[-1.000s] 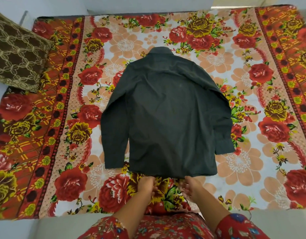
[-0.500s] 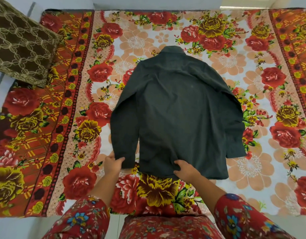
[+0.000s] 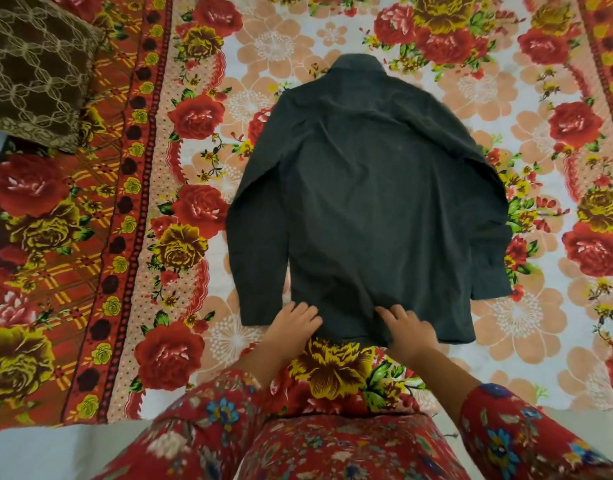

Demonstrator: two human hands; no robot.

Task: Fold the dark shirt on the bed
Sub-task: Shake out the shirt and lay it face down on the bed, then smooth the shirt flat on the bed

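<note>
The dark shirt [image 3: 367, 202] lies flat and back-up in the middle of the bed [image 3: 547, 344], collar at the far end, hem at the near edge, and both long sleeves down along its sides. The left hand [image 3: 293, 323] rests on the near hem just right of the left sleeve's cuff. Its fingers [image 3: 303, 311] are spread and laid on the cloth. The right hand [image 3: 407, 329] lies close beside it on the hem, fingers likewise spread flat, pinching nothing. A brown patterned cushion [image 3: 31, 71] sits at the far left.
</note>
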